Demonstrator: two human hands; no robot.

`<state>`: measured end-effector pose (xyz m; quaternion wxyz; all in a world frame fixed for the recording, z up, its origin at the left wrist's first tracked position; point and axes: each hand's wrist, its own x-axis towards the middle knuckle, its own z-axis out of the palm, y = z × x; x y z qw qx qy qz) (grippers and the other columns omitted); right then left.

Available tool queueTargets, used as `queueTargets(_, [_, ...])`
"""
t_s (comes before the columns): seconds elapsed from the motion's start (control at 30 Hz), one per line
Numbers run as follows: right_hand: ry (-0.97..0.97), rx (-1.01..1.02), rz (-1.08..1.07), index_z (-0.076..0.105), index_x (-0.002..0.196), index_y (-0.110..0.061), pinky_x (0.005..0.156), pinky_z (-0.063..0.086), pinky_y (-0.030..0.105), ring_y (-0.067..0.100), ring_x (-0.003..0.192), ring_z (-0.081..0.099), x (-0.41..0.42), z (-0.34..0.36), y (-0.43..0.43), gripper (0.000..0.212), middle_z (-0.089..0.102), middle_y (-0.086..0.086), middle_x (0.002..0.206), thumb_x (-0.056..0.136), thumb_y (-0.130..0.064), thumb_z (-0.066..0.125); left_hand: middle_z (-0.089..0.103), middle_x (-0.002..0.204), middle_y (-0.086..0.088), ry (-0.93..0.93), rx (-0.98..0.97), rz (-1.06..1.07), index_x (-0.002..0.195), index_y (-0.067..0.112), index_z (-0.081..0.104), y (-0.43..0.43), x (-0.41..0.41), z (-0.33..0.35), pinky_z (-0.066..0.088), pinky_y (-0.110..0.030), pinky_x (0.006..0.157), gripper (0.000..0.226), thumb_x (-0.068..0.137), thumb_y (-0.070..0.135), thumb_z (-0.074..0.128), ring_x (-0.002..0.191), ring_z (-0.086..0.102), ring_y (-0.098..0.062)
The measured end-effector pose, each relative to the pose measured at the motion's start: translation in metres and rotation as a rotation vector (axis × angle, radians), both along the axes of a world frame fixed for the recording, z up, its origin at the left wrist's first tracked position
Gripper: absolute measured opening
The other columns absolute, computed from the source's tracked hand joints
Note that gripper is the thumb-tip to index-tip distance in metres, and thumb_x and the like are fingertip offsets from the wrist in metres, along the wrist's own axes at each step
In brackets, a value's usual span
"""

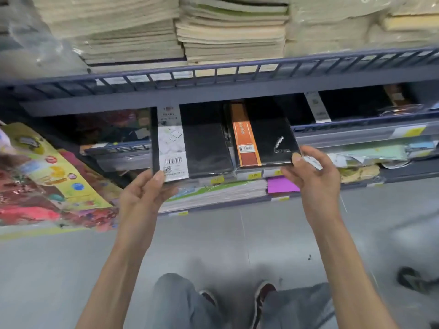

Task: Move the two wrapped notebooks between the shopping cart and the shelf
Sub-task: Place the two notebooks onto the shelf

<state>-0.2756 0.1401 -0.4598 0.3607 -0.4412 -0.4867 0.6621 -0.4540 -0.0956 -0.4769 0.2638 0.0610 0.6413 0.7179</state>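
Two wrapped black notebooks are held side by side in front of the shelf [213,96]. The left notebook [204,143] has a white paper band with a barcode; my left hand [145,193] pinches its lower left corner. The right notebook [270,136] has an orange band and a silver feather mark; my right hand [313,176] grips its lower right corner, thumb on top. Both notebooks reach into the dark gap under the upper shelf rail. No shopping cart is in view.
Stacks of pale notebooks [228,32] fill the upper shelf behind a blue wire rail. Below lie flat books and a purple pad [282,185]. Colourful packets [47,181] lean at the left. Grey floor, my knees and shoes [263,295] are beneath.
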Motion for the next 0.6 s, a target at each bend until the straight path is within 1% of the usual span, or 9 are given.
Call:
queueTargets(0.07, [0.014,0.048,-0.017,0.062,0.123,-0.006,0.079,0.061,0.034,0.025,0.079,0.074,-0.001,-0.004,0.000,0.033,0.075,0.015,0.088,0.092,-0.014,0.071,0.072,0.114,-0.012,0.044,-0.016,-0.007,0.114,0.005,0.065,0.002,-0.004,-0.002,0.057,-0.027,0.083,0.032,0.090,0.026,0.064,0.092,0.073,-0.022])
queueTargets(0.17, [0.028,0.132,-0.039,0.062,0.120,-0.007,0.076,0.061,0.033,0.026,0.079,0.075,-0.005,-0.013,0.000,0.031,0.077,0.011,0.084,0.092,-0.016,0.071,0.076,0.104,-0.006,0.150,-0.013,0.069,0.139,0.015,0.055,0.005,-0.007,-0.005,0.058,-0.039,0.088,0.061,0.082,0.032,0.068,0.091,0.075,-0.031])
queueTargets(0.27, [0.032,0.229,-0.060,0.063,0.118,-0.009,0.077,0.062,0.034,0.020,0.078,0.074,-0.009,-0.021,-0.003,0.033,0.074,0.003,0.075,0.090,-0.024,0.071,0.078,0.094,-0.001,0.305,-0.013,0.133,0.127,0.021,0.059,0.013,-0.007,-0.010,0.060,-0.042,0.083,0.052,0.079,0.040,0.067,0.083,0.076,-0.028])
queueTargets(0.33, [0.047,0.300,-0.024,0.061,0.121,-0.012,0.077,0.061,0.031,0.013,0.081,0.073,-0.009,-0.025,-0.004,0.042,0.072,-0.005,0.074,0.085,-0.032,0.071,0.077,0.097,0.005,0.378,0.011,0.151,0.114,0.025,0.059,0.018,-0.005,-0.016,0.062,-0.039,0.079,0.045,0.076,0.048,0.066,0.082,0.076,-0.024])
queueTargets(0.4, [0.066,0.362,0.040,0.057,0.126,-0.013,0.078,0.060,0.028,0.009,0.087,0.073,-0.009,-0.031,-0.004,0.049,0.075,-0.009,0.087,0.082,-0.029,0.072,0.076,0.101,0.009,0.447,0.020,0.148,0.111,0.027,0.055,0.020,-0.008,-0.025,0.062,-0.034,0.075,0.043,0.078,0.054,0.065,0.083,0.076,-0.020])
queueTargets(0.47, [0.102,0.415,0.061,0.056,0.127,-0.012,0.080,0.060,0.029,0.011,0.092,0.074,-0.009,-0.038,0.001,0.046,0.076,-0.004,0.099,0.085,-0.020,0.075,0.075,0.109,0.003,0.479,0.028,0.120,0.117,0.028,0.055,0.017,-0.026,-0.043,0.061,-0.031,0.074,0.031,0.090,0.040,0.067,0.092,0.075,-0.017])
queueTargets(0.53, [0.137,0.451,0.049,0.057,0.122,-0.012,0.079,0.060,0.029,0.012,0.091,0.074,-0.010,-0.047,0.008,0.040,0.075,-0.003,0.096,0.086,-0.016,0.075,0.069,0.123,-0.010,0.476,-0.019,0.047,0.128,0.024,0.056,0.015,-0.043,-0.060,0.058,-0.021,0.076,0.040,0.091,0.018,0.071,0.097,0.073,-0.008])
queueTargets(0.57, [0.158,0.458,0.038,0.057,0.118,-0.013,0.080,0.060,0.031,0.012,0.090,0.074,-0.012,-0.051,0.011,0.037,0.076,-0.003,0.093,0.087,-0.015,0.075,0.068,0.125,-0.013,0.471,-0.033,0.048,0.132,0.021,0.054,0.015,-0.048,-0.067,0.056,-0.015,0.075,0.049,0.088,0.018,0.075,0.096,0.072,-0.004])
queueTargets(0.6, [0.175,0.463,0.027,0.056,0.113,-0.015,0.080,0.061,0.033,0.013,0.089,0.074,-0.013,-0.054,0.013,0.033,0.076,-0.003,0.091,0.087,-0.015,0.076,0.071,0.121,-0.010,0.478,-0.005,0.084,0.133,0.020,0.054,0.017,-0.047,-0.069,0.056,-0.014,0.074,0.053,0.086,0.027,0.077,0.094,0.073,-0.004])
